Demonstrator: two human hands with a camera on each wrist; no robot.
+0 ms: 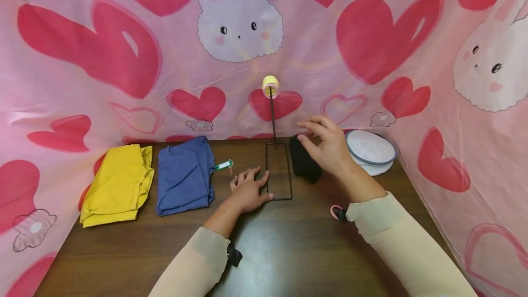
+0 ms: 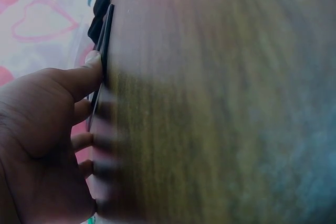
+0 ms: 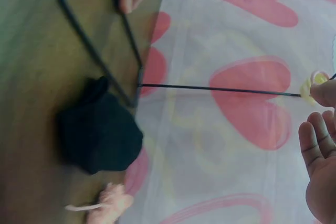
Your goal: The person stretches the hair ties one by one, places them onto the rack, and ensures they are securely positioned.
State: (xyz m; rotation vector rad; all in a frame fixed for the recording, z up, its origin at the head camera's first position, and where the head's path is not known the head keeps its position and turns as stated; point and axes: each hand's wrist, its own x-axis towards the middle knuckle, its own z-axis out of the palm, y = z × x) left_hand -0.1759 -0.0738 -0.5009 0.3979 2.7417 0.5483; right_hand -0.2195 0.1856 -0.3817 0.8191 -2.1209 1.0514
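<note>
Head view: my left hand (image 1: 249,190) lies flat, fingers straight, pressing the wire stand's (image 1: 278,171) rectangular base onto the desk (image 1: 288,251) so its upright rod stays steady. My right hand (image 1: 327,145) hovers relaxed, holding nothing, over the black cloth (image 1: 303,164) at three o'clock of the base.

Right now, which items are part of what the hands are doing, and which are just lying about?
In use:
left hand pressing the wire stand base
right hand open, above the black cloth

Lying about:
yellow cloth
blue cloth
white mesh pouch
green tag
</note>
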